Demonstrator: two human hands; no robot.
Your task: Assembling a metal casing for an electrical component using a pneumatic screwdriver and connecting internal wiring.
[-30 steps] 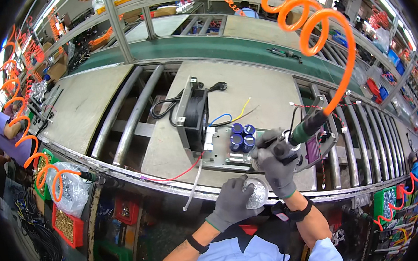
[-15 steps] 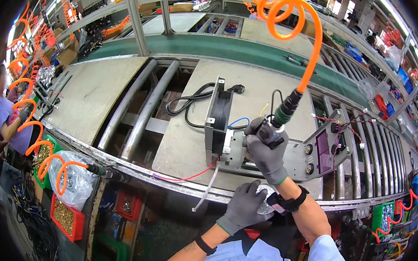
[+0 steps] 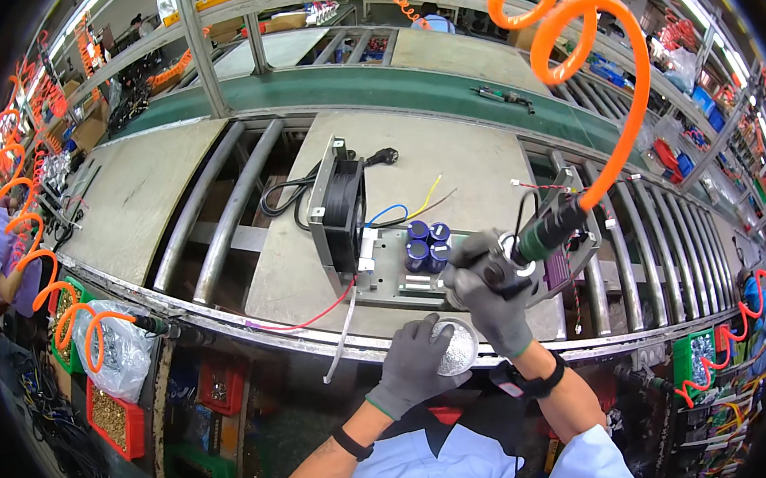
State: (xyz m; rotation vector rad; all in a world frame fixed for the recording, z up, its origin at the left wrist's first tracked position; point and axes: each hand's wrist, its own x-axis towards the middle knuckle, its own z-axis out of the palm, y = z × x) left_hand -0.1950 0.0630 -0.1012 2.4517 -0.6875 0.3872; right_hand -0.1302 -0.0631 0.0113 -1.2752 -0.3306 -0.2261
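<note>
My right hand is wrapped round an air screwdriver with a dark green collar, joined to an orange coiled hose. It is over the right part of a grey metal chassis and hides some of it. Fixed at the chassis's left end, a black fan stands upright. Several dark blue capacitors show just left of the driver. My left hand grips a small round cup of tiny silvery pieces, in front of the line's near edge. The driver's tip is hidden.
The chassis rests on a pale board on a roller line. A black power cord lies behind the fan. A white sleeved lead hangs over the near edge. At left are a red bin and another person.
The view has shifted, so the line sits further left. My right hand and the driver have moved right along the chassis, uncovering the capacitors. My left hand still has the cup.
</note>
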